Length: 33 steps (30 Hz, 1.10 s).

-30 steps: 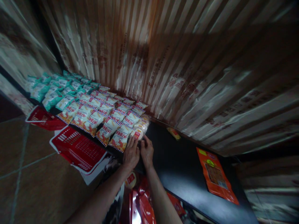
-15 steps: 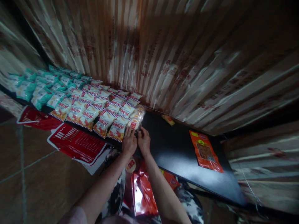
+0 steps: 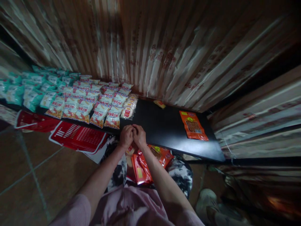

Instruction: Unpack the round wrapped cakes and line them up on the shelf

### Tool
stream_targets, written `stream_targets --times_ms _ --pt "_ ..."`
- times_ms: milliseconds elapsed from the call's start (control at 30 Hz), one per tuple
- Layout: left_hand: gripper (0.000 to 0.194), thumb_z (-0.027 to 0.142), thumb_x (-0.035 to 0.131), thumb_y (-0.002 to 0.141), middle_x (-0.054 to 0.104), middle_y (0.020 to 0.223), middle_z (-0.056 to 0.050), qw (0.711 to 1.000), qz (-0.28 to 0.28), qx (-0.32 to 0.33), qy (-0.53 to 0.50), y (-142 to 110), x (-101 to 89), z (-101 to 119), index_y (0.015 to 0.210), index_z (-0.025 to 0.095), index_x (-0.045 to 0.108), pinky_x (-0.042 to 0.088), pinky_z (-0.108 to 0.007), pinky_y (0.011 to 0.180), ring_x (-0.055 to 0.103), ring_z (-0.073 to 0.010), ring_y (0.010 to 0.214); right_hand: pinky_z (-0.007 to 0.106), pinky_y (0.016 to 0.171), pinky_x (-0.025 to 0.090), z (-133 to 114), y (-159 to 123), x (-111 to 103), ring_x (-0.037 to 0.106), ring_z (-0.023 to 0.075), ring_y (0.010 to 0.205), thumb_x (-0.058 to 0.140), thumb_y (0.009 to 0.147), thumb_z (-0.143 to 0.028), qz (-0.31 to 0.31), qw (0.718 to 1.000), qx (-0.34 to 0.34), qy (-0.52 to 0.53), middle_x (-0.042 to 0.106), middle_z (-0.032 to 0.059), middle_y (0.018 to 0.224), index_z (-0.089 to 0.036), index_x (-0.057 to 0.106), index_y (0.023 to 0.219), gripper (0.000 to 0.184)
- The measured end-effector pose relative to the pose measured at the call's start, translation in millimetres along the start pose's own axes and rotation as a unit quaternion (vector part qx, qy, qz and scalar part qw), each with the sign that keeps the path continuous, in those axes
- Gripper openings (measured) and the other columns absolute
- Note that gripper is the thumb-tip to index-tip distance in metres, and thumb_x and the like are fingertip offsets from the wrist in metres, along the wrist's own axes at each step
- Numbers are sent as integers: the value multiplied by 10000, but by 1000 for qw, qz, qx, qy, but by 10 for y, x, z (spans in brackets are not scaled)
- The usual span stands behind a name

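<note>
My left hand [image 3: 126, 137] and my right hand [image 3: 139, 137] are pressed together at the near edge of a black shelf [image 3: 164, 128], both with fingers curled; what they hold, if anything, is hidden. Just beyond them lies a clear pack of round snacks [image 3: 128, 108] at the right end of rows of red-and-white snack bags [image 3: 98, 103]. Teal bags [image 3: 25, 91] fill the far left of the shelf. Red and orange packets [image 3: 143, 161] rest in my lap below my hands.
An orange flat packet [image 3: 193, 125] lies on the shelf to the right, and a small yellow packet [image 3: 160, 104] sits by the striped cardboard wall [image 3: 164, 47]. Red plastic baskets [image 3: 77, 138] hang below the shelf at left. Tiled floor shows at lower left.
Both hands pulled back from the clear snack pack toward the shelf's near edge and closed together. The camera tilted down, showing more of my lap and arms.
</note>
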<state>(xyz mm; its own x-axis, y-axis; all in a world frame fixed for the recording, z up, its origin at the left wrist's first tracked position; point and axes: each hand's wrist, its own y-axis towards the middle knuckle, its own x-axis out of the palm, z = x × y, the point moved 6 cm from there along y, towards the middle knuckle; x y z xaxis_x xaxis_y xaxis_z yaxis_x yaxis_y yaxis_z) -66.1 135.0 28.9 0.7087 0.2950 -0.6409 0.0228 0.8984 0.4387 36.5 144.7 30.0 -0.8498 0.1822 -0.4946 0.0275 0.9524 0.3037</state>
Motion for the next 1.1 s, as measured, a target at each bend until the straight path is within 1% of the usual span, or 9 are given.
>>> stream_targets --times_ms 167,267,400,500,700,767,867,1000,1100 --pt "263 95 391 823 654 1022 -85 999 -26 17 15 -222 -11 75 925 171 621 474 -391 965 578 -196 1034 351 875 488 -70 -223 -70 605 202 900 404 799 -160 -13 1000 -23 -7 671 102 957 -164 681 979 330" --pt "249 152 435 840 625 1101 -108 998 -34 40 20 -357 27 133 1032 152 594 441 -432 1016 526 -225 1153 347 891 485 -110 -312 -91 597 204 924 394 809 -153 -15 999 -36 -5 659 107 974 -160 677 999 341" --pt "359 188 455 849 566 1233 -133 997 -43 54 40 -575 77 182 1197 122 513 379 -470 1084 433 -252 1279 350 940 473 -139 -456 -90 585 205 984 393 818 -151 -8 999 -50 6 638 121 1026 -149 669 1042 356" --pt "409 188 416 877 515 1320 -134 996 -52 62 43 -745 96 191 1279 123 449 335 -455 1127 340 -230 1359 345 966 471 -101 -625 -78 569 196 1055 382 835 -153 -10 999 -52 14 608 126 1120 -154 640 1124 387" --pt "492 186 388 903 319 1500 -106 991 -102 65 56 -1037 186 190 1391 171 325 279 -419 1164 112 -188 1438 353 1011 455 51 -974 -63 507 193 1206 362 846 -131 -55 997 -56 22 508 96 1330 -212 535 1286 480" --pt "484 190 394 904 278 1523 -90 992 -102 57 54 -1101 207 194 1386 192 344 271 -395 1168 107 -182 1438 358 998 465 107 -1052 -72 519 201 1187 387 838 -133 -57 997 -53 17 513 102 1316 -214 529 1290 481" --pt "431 211 403 907 227 1538 -125 990 -107 60 73 -1173 255 215 1333 150 422 301 -420 1150 126 -217 1437 345 906 515 243 -1147 -80 573 196 1070 390 840 -130 -44 999 -23 15 573 100 1187 -222 578 1216 430" --pt "405 164 377 896 323 1496 -140 981 -151 66 103 -1260 407 197 1286 125 480 324 -458 1131 230 -230 1413 332 833 520 506 -1248 15 594 195 883 402 796 -95 -71 997 20 -12 627 103 948 -176 658 1023 352" --pt "438 165 431 859 413 1434 -174 972 -202 50 105 -1311 575 112 1288 93 488 342 -469 1117 294 -262 1386 326 827 513 693 -1267 77 588 199 883 419 788 -111 -68 996 52 -33 631 107 962 -172 652 1038 348"
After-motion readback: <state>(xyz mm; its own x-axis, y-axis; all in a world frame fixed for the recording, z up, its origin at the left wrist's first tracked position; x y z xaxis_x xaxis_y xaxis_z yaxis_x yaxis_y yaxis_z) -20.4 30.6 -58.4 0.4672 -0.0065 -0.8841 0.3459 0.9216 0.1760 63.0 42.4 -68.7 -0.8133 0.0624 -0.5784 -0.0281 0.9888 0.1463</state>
